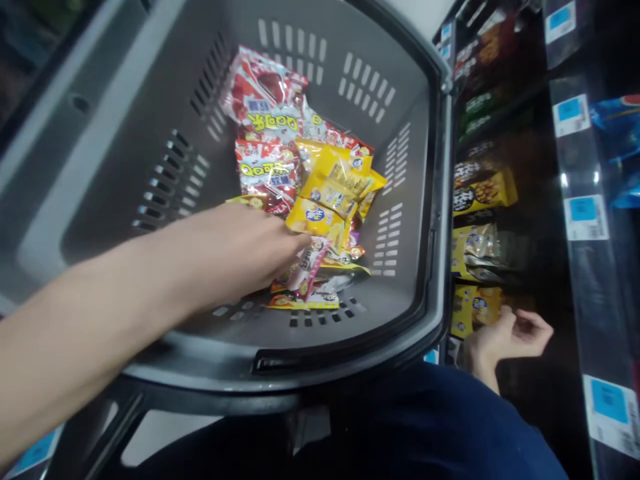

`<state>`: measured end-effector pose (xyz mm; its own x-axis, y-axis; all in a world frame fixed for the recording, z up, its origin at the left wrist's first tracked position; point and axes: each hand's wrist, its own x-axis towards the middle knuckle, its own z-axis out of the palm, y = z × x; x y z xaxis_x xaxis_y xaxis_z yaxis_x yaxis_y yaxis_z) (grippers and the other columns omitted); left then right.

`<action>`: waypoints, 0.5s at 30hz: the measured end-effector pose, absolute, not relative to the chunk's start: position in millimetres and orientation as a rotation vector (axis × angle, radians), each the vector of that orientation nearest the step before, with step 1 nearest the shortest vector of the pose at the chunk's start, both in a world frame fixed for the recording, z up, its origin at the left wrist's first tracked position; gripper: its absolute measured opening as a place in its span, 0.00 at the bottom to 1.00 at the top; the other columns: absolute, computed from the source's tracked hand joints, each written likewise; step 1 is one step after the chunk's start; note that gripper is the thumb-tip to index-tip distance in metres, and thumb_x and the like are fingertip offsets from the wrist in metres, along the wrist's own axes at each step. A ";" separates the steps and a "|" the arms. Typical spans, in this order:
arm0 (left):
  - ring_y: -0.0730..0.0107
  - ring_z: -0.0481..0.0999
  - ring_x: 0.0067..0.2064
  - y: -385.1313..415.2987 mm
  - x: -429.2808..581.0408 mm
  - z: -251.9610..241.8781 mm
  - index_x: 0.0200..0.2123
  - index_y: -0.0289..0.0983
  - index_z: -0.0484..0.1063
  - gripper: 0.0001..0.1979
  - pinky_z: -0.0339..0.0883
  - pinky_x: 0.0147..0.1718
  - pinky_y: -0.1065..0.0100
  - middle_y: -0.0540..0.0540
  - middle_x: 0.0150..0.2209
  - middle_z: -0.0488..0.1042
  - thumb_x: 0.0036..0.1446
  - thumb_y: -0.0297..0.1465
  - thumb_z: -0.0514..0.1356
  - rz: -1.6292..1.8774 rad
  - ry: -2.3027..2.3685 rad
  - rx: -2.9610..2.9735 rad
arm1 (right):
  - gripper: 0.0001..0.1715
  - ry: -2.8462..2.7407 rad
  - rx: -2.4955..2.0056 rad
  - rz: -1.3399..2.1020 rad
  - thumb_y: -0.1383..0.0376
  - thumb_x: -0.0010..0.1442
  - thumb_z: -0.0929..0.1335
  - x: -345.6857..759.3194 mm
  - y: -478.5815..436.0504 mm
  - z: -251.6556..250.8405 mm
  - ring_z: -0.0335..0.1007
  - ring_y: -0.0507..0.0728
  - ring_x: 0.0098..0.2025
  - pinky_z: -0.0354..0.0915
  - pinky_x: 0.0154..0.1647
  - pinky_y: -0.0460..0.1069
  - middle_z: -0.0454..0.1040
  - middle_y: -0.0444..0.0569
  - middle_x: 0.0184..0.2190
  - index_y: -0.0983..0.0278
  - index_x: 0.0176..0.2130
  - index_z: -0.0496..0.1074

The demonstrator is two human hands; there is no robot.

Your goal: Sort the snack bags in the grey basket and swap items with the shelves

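Note:
My left hand (250,250) reaches down into a grey basket (345,40), palm down with the fingers curled under. It touches the heap of snack packets; its fingertips are hidden, so what they grip is unclear. A pink and white packet (307,267) lies right at its fingers, and several yellow packets (325,193) lie just beyond. Behind them are red and white gummy candy bags (265,170). My right hand (515,337) is beside the shelf, right of the basket, fingers loosely curled inward with nothing seen in them. A yellow snack packet (485,307) on the shelf is closest to it.
The basket's black handle (295,360) lies along its near rim. Dark shelves at the right carry more bagged snacks (485,190), with blue and white price tags (585,217) along their edges. Dark blue clothing (450,420) shows below the basket.

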<state>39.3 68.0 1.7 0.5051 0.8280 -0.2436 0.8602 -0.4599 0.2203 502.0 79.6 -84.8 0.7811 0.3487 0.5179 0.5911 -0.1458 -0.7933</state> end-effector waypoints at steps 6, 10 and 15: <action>0.56 0.80 0.33 71.8 44.8 15.4 0.64 0.36 0.74 0.23 0.69 0.35 0.61 0.40 0.35 0.80 0.68 0.27 0.55 -0.476 1.412 2.422 | 0.08 -1.388 -1.121 -0.374 0.68 0.48 0.73 457.5 102.7 -68.3 0.69 0.55 0.32 0.63 0.35 0.52 0.68 0.45 0.29 0.63 0.25 0.69; 0.53 0.82 0.35 74.9 47.2 26.7 0.66 0.37 0.71 0.24 0.71 0.37 0.59 0.39 0.35 0.80 0.69 0.26 0.55 -0.560 1.440 2.371 | 0.06 -1.727 -0.851 -0.468 0.73 0.51 0.72 427.2 122.1 -44.5 0.72 0.55 0.30 0.65 0.37 0.53 0.74 0.44 0.26 0.62 0.27 0.73; 0.54 0.83 0.41 77.1 45.3 32.5 0.66 0.35 0.72 0.24 0.73 0.40 0.59 0.39 0.40 0.80 0.69 0.25 0.54 -0.601 1.481 2.339 | 0.11 -2.112 -0.549 -0.337 0.77 0.52 0.71 384.5 148.4 -4.3 0.73 0.55 0.29 0.69 0.38 0.54 0.79 0.41 0.28 0.60 0.30 0.74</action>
<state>45.3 77.1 32.5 0.3783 0.7784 -0.5010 0.9073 -0.4191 0.0339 384.5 148.4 -4.3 -0.4965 0.2570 0.8291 0.5022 0.8641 0.0329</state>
